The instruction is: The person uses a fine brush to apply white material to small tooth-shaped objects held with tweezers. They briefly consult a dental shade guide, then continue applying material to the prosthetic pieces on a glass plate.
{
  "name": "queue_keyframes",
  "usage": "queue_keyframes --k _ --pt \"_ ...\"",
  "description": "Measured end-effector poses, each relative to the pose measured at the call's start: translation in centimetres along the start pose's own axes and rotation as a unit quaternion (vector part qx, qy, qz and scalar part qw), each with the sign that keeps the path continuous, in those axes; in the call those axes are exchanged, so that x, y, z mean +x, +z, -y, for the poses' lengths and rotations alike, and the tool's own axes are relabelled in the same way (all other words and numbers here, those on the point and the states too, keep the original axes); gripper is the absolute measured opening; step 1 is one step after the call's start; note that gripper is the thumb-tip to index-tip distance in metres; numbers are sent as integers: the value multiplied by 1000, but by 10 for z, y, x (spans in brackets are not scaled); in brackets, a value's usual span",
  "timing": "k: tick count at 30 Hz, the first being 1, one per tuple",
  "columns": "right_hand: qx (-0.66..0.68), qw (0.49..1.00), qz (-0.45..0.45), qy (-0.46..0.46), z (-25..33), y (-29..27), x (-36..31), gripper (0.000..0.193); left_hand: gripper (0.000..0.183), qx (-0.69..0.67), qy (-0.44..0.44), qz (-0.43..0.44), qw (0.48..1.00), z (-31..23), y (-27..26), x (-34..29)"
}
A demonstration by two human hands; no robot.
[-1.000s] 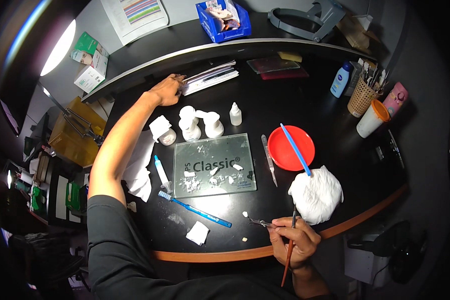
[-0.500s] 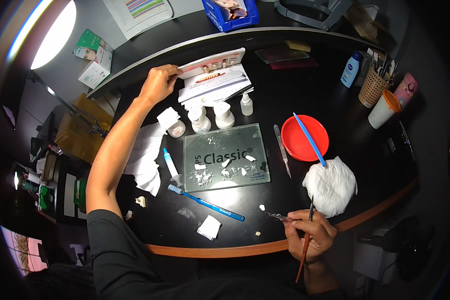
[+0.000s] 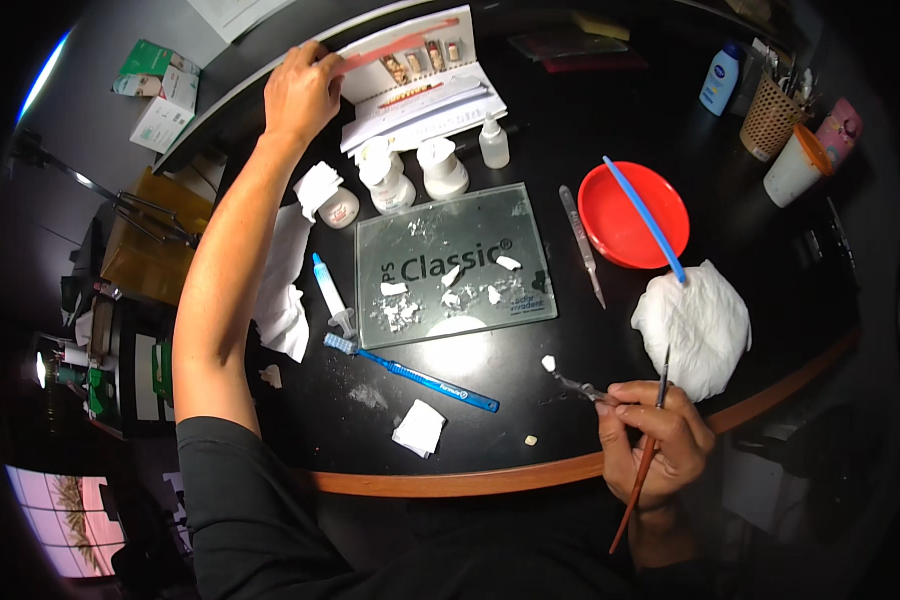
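Observation:
My left hand (image 3: 302, 92), arm stretched to the far left of the desk, pinches the raised upper page of a spiral-bound booklet (image 3: 425, 100) with small tooth pictures. Near the front right, my right hand (image 3: 662, 440) holds two tools at once. One is a thin metal clamp (image 3: 578, 387) with a small white tooth-shaped piece (image 3: 548, 364) at its tip. The other, a fine brush with a reddish-brown handle (image 3: 634, 500), slants between the fingers, bristles up. Left of this hand lies a glass slab (image 3: 525, 225) bearing white powder and several white pieces.
Behind the slab stand three white jars (image 3: 443, 178) and a dropper bottle (image 3: 494, 148). A syringe (image 3: 330, 295), a blue toothbrush (image 3: 420, 380) and folded tissue (image 3: 420, 428) lie nearer. To the right are a spatula (image 3: 583, 245), a red bowl (image 3: 610, 235) with a blue stick and crumpled tissue (image 3: 695, 330).
The booklet's upper page now stands more upright, its pictures showing more fully, with my left hand still at its edge. The view has shifted; my right hand keeps both tools.

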State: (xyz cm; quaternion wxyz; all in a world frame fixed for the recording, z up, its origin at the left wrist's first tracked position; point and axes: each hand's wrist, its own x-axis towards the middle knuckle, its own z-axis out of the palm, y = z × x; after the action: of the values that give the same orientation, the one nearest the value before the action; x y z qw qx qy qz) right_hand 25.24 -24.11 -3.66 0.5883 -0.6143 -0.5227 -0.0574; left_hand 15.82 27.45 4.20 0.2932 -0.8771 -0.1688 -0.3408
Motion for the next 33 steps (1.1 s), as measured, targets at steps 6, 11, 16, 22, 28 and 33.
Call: queue_keyframes --k 6,11,16,22,28,33 --pt "-95 995 26 14 0 -1 -4 29 14 6 -6 -14 1000 -4 -1 7" --pt "-110 994 29 1 -3 0 -11 27 10 -2 -15 -34 999 -10 -7 1" --pt "-126 991 33 -15 0 -4 -10 26 11 -18 -7 -55 998 -13 -8 1" --pt "-108 994 25 -1 0 -3 -10 27 11 -2 0 -68 998 -19 -7 1" --pt "-80 996 38 17 -2 -5 -7 32 10 14 -22 -67 997 -22 -2 8" --pt "-33 997 64 2 -2 -4 -4 25 16 92 -1 -12 996 -1 12 6"
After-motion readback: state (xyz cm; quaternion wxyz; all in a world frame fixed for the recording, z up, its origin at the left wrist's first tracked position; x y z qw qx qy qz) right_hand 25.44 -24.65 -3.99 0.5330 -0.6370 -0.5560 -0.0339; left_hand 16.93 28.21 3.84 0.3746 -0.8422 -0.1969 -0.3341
